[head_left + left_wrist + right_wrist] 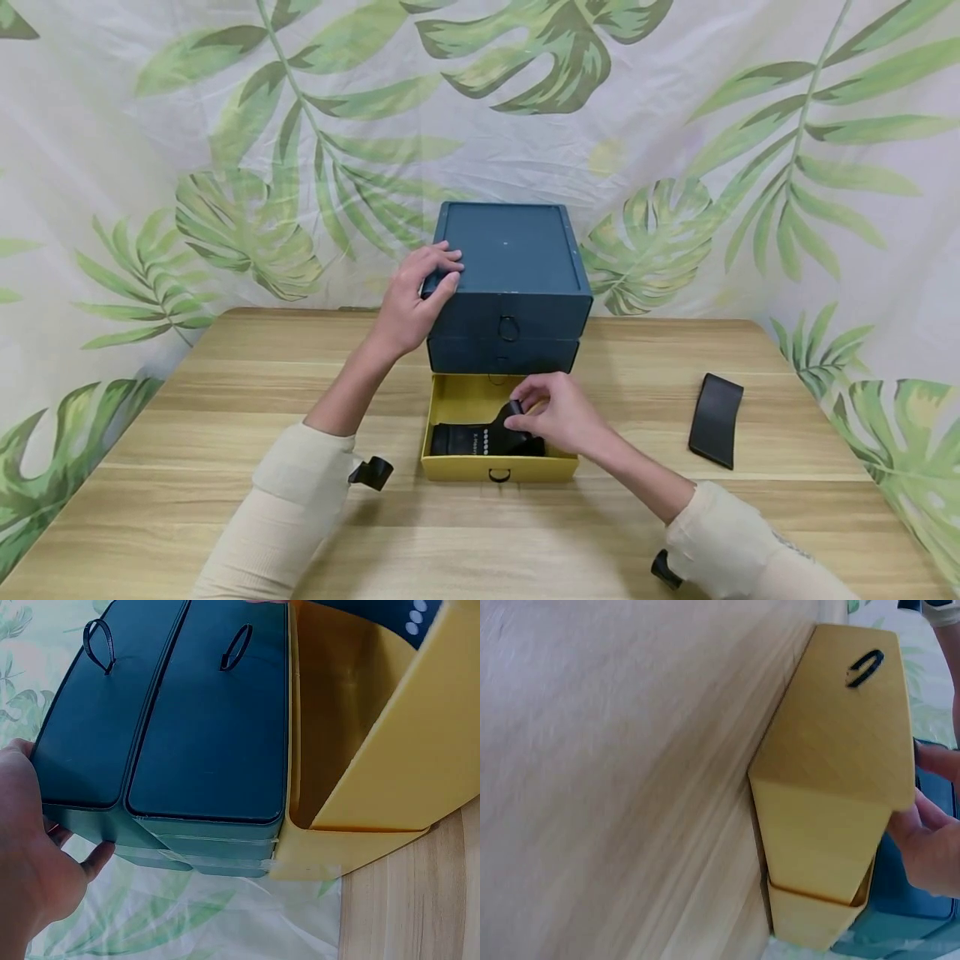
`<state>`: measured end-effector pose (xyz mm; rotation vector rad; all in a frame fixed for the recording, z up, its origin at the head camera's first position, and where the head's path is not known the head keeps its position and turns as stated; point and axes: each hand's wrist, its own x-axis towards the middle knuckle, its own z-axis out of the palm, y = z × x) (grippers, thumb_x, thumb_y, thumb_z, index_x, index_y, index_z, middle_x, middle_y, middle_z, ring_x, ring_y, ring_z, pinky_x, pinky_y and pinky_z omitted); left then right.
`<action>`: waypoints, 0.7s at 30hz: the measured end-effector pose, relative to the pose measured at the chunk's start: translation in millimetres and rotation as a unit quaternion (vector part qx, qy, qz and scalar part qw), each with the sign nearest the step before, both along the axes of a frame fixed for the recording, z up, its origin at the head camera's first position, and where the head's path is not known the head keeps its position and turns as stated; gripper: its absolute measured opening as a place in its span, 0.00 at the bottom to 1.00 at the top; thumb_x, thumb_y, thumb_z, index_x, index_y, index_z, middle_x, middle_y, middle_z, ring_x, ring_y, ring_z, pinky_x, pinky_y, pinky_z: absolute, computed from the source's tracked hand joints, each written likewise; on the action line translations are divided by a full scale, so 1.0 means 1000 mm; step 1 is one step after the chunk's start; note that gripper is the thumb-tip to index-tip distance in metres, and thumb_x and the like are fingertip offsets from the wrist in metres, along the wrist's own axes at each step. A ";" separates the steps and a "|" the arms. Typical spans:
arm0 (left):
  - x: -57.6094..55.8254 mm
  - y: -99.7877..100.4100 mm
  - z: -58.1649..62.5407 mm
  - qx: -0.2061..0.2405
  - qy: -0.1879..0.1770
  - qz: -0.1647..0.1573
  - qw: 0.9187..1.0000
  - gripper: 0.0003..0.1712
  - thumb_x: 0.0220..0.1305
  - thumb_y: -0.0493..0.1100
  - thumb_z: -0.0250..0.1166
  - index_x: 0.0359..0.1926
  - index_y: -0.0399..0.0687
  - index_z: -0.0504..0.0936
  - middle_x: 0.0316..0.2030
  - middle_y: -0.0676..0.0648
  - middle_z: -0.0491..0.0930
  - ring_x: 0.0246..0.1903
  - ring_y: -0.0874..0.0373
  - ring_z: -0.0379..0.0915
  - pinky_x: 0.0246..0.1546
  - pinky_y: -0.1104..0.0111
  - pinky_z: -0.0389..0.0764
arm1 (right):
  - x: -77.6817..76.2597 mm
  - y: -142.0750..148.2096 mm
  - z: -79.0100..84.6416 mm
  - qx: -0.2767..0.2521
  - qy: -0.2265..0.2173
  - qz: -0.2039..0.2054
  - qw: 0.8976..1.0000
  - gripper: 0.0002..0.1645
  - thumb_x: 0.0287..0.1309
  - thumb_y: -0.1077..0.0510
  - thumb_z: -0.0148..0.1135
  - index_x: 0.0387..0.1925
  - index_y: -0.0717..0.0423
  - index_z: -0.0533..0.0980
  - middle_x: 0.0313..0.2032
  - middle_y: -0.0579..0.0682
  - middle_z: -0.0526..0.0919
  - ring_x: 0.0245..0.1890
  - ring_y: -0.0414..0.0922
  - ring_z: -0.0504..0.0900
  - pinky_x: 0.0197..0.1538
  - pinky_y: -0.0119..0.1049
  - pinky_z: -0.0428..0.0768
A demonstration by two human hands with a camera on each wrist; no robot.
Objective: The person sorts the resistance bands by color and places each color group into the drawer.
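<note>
A drawer unit stands on the table, two dark blue drawers (510, 318) above a pulled-out yellow drawer (501, 469). My left hand (415, 296) rests on the blue unit's upper left edge, fingers on top; in the left wrist view the thumb of that hand (37, 847) touches the side. In the yellow drawer lies a black item (459, 439) with white lettering and a row of white dots; its kind is unclear. My right hand (558, 414) pinches its raised right end between thumb and fingers. In the right wrist view, the drawer front mostly hides the item from sight.
A flat, slightly curved black piece (716, 421) lies on the wooden table (637, 533) to the right. Behind the unit hangs a leaf-print cloth (360, 125). Small black loops serve as pulls on the drawer fronts.
</note>
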<state>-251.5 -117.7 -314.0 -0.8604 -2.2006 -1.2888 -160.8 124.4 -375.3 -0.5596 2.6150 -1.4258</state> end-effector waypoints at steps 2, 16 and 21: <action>0.000 0.000 0.000 0.001 0.001 0.000 1.000 0.13 0.77 0.39 0.58 0.50 0.34 0.84 0.62 0.35 0.79 0.73 0.44 0.62 0.75 0.48 0.59 | -0.001 0.004 -0.001 0.006 -0.013 0.011 1.000 0.12 0.57 0.66 0.75 0.42 0.67 0.83 0.34 0.54 0.85 0.28 0.43 0.85 0.34 0.35 0.86; 0.000 0.000 -0.001 0.004 0.001 0.000 1.000 0.13 0.77 0.38 0.57 0.50 0.33 0.84 0.61 0.35 0.79 0.73 0.44 0.62 0.75 0.48 0.58 | -0.003 0.016 -0.002 0.043 -0.027 0.033 0.998 0.15 0.56 0.69 0.75 0.46 0.69 0.84 0.37 0.56 0.85 0.24 0.45 0.87 0.28 0.34 0.84; 0.000 0.000 -0.001 0.003 0.000 0.001 1.000 0.13 0.77 0.39 0.57 0.50 0.34 0.84 0.61 0.35 0.79 0.74 0.44 0.62 0.75 0.48 0.59 | 0.000 0.016 0.001 0.099 0.002 0.019 0.995 0.15 0.55 0.66 0.77 0.45 0.66 0.86 0.40 0.55 0.86 0.23 0.40 0.85 0.27 0.32 0.82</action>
